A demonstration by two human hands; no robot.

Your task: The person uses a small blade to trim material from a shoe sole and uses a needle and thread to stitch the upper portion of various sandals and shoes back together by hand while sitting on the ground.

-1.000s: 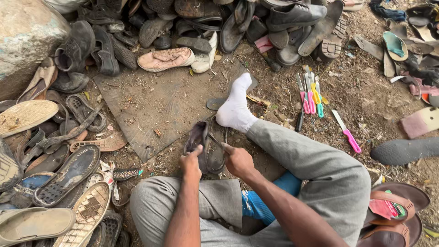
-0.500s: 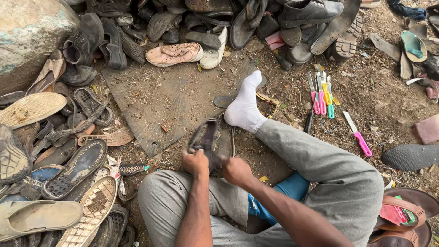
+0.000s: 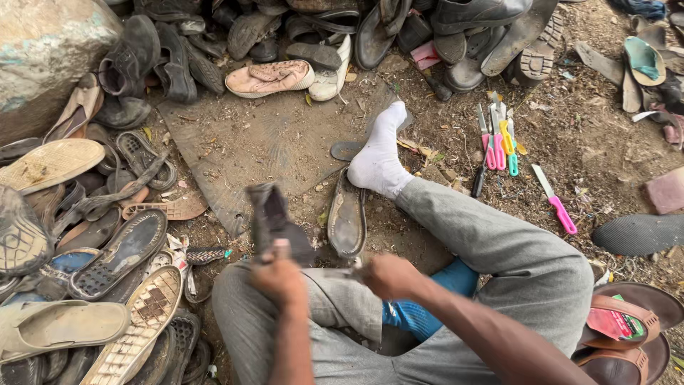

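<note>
Shoe (image 3: 274, 221) now raised upright in left hand (image 3: 281, 281).

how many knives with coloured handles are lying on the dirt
About 5: a cluster right of the white-socked foot holds roughly four, with pink, yellow and green handles, and one pink-handled knife lies apart, further right. The cluster overlaps, so the count may be off.

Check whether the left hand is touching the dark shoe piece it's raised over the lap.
Touching. The head view shows the left hand wrapped around the bottom of the dark shoe piece, fingers closed, no gap.
</note>
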